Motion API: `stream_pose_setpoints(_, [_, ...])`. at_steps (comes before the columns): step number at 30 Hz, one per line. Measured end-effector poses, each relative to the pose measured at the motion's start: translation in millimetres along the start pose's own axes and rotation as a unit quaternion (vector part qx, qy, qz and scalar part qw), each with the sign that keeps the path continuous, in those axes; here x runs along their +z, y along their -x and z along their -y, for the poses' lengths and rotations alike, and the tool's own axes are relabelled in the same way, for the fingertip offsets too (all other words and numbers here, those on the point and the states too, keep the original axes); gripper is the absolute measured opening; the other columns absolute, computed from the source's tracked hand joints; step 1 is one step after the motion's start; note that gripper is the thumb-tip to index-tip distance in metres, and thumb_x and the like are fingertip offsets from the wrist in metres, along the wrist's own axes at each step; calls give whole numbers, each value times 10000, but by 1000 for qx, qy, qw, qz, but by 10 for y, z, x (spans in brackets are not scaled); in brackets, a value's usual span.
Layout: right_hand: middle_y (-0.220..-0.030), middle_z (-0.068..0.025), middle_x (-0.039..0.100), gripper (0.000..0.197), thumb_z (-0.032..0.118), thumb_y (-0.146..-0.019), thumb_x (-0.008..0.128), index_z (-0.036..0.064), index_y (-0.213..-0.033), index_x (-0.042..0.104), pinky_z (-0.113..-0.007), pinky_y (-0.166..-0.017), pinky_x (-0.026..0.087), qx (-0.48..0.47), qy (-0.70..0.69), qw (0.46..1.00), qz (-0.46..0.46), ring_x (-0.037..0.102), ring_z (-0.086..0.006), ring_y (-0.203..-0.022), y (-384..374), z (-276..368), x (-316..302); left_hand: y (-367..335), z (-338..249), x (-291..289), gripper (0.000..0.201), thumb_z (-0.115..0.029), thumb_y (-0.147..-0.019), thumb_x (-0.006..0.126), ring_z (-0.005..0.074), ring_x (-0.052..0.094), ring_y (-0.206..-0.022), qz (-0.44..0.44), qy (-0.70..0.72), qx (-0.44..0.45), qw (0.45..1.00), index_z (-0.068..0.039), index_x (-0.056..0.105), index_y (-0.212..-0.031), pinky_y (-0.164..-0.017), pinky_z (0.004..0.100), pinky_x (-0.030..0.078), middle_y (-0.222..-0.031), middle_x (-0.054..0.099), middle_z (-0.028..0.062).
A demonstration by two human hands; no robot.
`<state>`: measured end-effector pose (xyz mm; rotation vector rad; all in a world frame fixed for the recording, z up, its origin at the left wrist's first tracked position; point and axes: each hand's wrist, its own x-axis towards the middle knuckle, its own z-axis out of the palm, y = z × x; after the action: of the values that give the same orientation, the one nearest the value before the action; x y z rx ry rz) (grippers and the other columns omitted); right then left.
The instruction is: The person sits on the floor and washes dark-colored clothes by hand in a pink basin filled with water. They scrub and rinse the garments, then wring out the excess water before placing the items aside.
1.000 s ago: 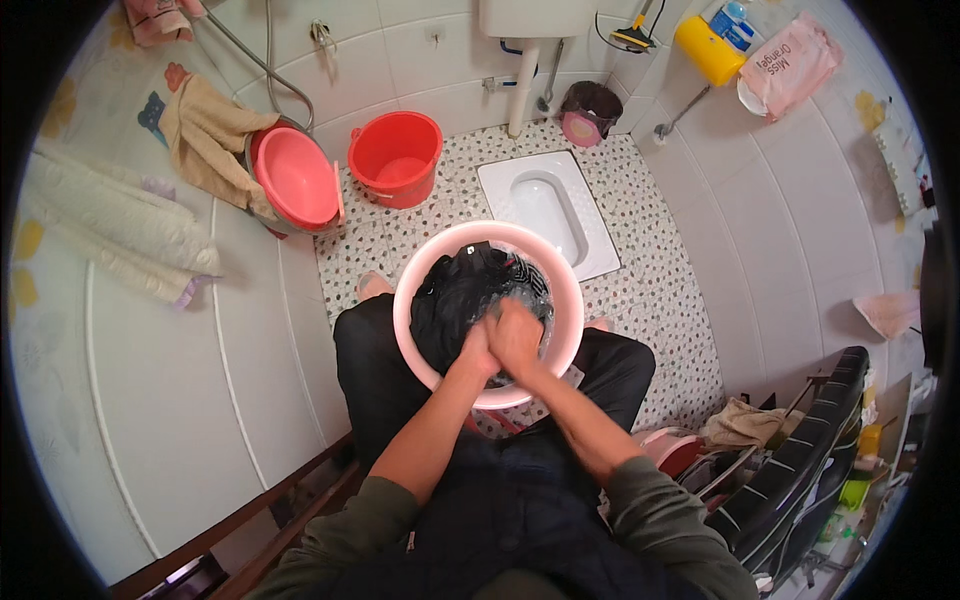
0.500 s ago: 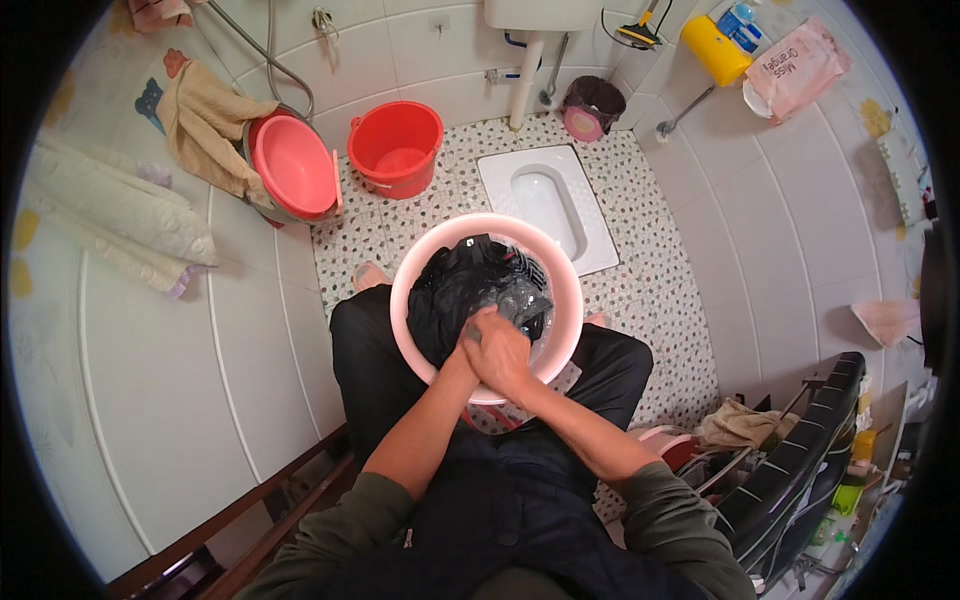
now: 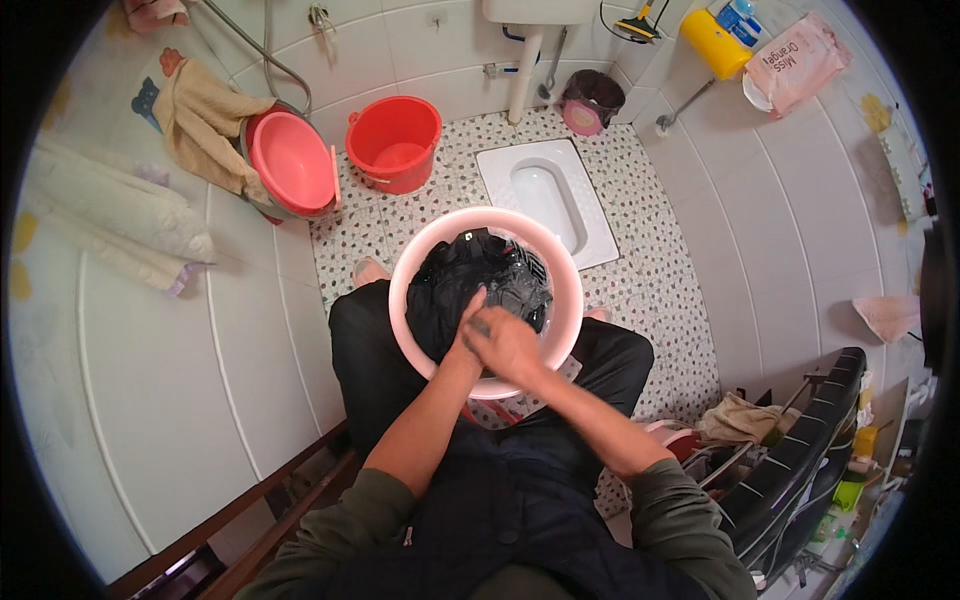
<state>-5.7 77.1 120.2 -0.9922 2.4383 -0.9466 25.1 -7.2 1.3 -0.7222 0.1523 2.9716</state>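
Right hand (image 3: pixel 510 346) folds over left hand (image 3: pixel 467 327), can't tell what's gripped; best work low above the dark clothes (image 3: pixel 442 288), so drips land inside the pink basin (image 3: pixel 398 310).

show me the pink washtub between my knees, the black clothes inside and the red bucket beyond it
Pink washtub (image 3: pixel 569 300), head view: right rim.
Black clothes (image 3: pixel 437 300), head view: left part.
Red bucket (image 3: pixel 388 122), head view: inner wall.

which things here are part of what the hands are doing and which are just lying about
In use:
- left hand and right hand, together over the tub
- pink tub
- dark cloth inside it

Lying about:
- red bucket
- pink basin
- tan towel
- bin
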Motion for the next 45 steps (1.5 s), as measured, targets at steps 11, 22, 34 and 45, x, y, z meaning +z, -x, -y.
stream_pose_setpoints(11, [-867, -226, 639, 276, 283, -840, 629, 11, -874, 596, -479, -690, 508, 106, 158, 978, -87, 644, -384, -789, -686, -638, 85, -119, 75, 70, 406, -383, -981, 387, 251, 512, -1209, -142, 31, 8, 989, -105, 564, -1220, -1048, 443, 377, -1270, 577, 93])
stream_pose_setpoints(22, [-824, -176, 624, 219, 220, -795, 642, 74, -954, 607, -475, -649, 498, 71, 133, 983, -109, 634, -381, -761, -359, -421, 185, -93, 115, 234, 362, -312, -1003, 394, 229, 554, -1132, -164, -31, -1, 986, -73, 541, -1232, -999, 402, 428, -1258, 574, 99])
stream_pose_setpoints(34, [-1077, -97, 607, 551, 477, -902, 576, 19, -1209, 554, -326, -851, 461, 270, -468, 831, 132, 576, -209, -996, -89, -745, -453, 287, -277, 936, 356, 32, -799, 574, 178, 612, -922, 27, -388, 134, 911, 0, 559, -1153, -813, 311, 498, -1028, 614, 81])
stream_pose_setpoints(45, [-903, -117, 649, 331, 239, -861, 655, 26, -1105, 589, -382, -727, 520, 222, -465, 854, 74, 636, -279, -853, -400, -872, -401, 307, -339, 843, 489, -62, -672, 703, 279, 606, -910, -23, -814, 194, 548, 36, 560, -1129, -901, 348, 457, -934, 617, 104])
